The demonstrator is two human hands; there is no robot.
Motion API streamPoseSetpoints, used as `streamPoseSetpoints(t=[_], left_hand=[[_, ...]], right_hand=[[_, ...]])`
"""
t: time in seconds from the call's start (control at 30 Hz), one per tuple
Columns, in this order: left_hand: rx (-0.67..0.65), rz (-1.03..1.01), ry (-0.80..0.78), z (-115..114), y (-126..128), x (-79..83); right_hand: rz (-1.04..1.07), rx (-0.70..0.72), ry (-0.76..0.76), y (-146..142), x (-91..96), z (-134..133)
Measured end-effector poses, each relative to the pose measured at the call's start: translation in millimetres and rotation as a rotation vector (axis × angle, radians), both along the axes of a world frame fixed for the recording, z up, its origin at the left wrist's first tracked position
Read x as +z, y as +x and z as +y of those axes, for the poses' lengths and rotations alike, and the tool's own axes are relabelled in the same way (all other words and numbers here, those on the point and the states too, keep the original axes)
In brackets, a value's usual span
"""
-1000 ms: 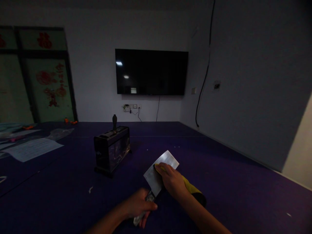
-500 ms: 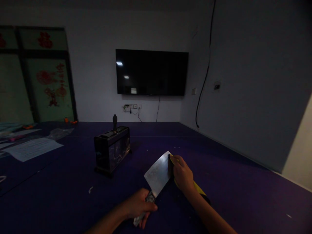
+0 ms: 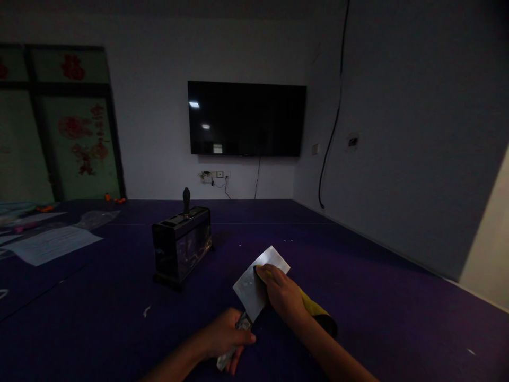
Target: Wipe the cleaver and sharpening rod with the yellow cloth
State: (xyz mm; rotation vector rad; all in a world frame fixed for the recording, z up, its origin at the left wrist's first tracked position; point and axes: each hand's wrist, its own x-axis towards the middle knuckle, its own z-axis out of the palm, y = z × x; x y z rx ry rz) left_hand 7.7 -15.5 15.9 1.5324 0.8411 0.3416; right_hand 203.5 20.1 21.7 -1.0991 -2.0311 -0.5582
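A cleaver (image 3: pixel 248 289) with a broad shiny blade is held just above the purple surface, its blade pointing up and away. My left hand (image 3: pixel 229 334) is wrapped around its patterned handle. My right hand (image 3: pixel 281 292) presses a yellow and dark cloth (image 3: pixel 314 306) against the middle of the blade's face. The loose end of the cloth hangs past my right wrist. Part of the blade is hidden behind my right fingers. Left of the cleaver stands a black knife block (image 3: pixel 183 246) with clear sides, and one black handle (image 3: pixel 186 200) sticks up from its top.
Printed paper (image 3: pixel 53 244) and a clear plastic bag (image 3: pixel 97 218) lie at the left on the purple surface (image 3: pixel 377 318). Small white scraps are scattered about. A television (image 3: pixel 246 119) hangs on the far wall, and a black cable (image 3: pixel 332 143) dangles at the right.
My right hand has slid the cloth from the blade's right edge leftward and down onto its middle, uncovering the far corner. My left hand and the cleaver have hardly moved.
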Motion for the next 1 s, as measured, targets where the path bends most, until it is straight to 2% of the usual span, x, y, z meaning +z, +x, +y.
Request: streamPoseSetpoints(t=[0.13,0.33,0.47,0.6,0.9,1.0], left_hand=[[0.024,-0.027,0.001,0,-2,-2.0],[0.016,-0.035,-0.011,3,-6,-11.3],[0.021,-0.030,0.000,2,-7,-11.9],[0.025,-0.012,0.017,0,-7,-7.0],[-0.011,0.018,0.048,-2,-3,-0.2],[-0.025,0.031,0.046,-2,-3,1.6]], right_hand=[[-0.023,-0.017,0.000,7,0.7,4],[0.122,-0.195,0.002,21,-1.6,13],[0.176,-0.244,0.026,24,-0.5,13],[0.169,-0.245,0.014,22,1.0,12],[-0.024,-0.117,0.027,3,4.5,1],[-0.057,-0.121,0.024,1,8.9,-2]])
